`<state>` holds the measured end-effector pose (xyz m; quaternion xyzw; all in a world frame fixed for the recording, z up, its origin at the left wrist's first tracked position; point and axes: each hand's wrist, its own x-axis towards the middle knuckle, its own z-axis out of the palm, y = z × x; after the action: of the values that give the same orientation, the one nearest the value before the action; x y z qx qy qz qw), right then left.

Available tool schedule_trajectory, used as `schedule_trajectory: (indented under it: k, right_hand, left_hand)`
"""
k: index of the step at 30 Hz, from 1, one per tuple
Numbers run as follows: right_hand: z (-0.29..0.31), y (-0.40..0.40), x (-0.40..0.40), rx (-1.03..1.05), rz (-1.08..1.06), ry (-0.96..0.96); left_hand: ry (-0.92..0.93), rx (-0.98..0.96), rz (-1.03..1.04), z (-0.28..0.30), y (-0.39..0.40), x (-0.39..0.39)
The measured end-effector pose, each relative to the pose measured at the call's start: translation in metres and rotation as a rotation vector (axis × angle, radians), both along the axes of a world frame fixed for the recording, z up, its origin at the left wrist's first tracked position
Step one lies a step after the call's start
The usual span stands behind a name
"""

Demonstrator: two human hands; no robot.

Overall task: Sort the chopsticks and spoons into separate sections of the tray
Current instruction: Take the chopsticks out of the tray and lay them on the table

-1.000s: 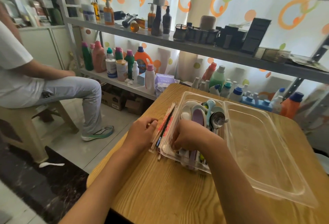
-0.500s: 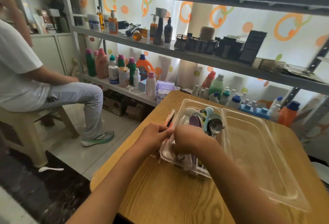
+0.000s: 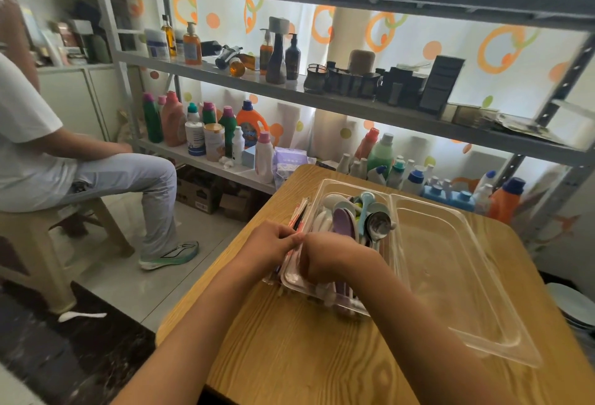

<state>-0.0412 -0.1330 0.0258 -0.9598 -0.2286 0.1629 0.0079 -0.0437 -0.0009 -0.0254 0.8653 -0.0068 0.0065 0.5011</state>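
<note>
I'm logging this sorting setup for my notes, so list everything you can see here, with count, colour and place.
Tray: one, clear plastic, two sections, on the table.
Spoons: a heap, count unclear, white, purple, blue and metal, in the tray's left section.
Chopsticks: a bundle, red, black and pale, on the table along the tray's left edge.
Table: one, light wood, rounded corners.
Shelving: one grey metal rack behind the table, full of bottles.
Orange detergent bottle: one, blue cap, lower shelf.
Seated person: one, white shirt, pale trousers, on a beige stool at left.
White spoon: one, on the floor.
Left hand: grips the chopsticks.
Right hand: curled over the tray's left section; its grip is hidden.
</note>
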Motion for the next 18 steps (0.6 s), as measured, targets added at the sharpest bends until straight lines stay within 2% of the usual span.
schedule_trajectory:
  k: [11,18]
  right_hand:
    - [-0.008,-0.006,0.005,0.079,-0.02,0.059]
    - [-0.012,-0.008,0.013,0.02,0.006,0.145]
  left_hand:
    - [0.063,0.031,-0.04,0.005,0.004,0.007]
    - [0.091,0.034,-0.049,0.006,0.005,0.007]
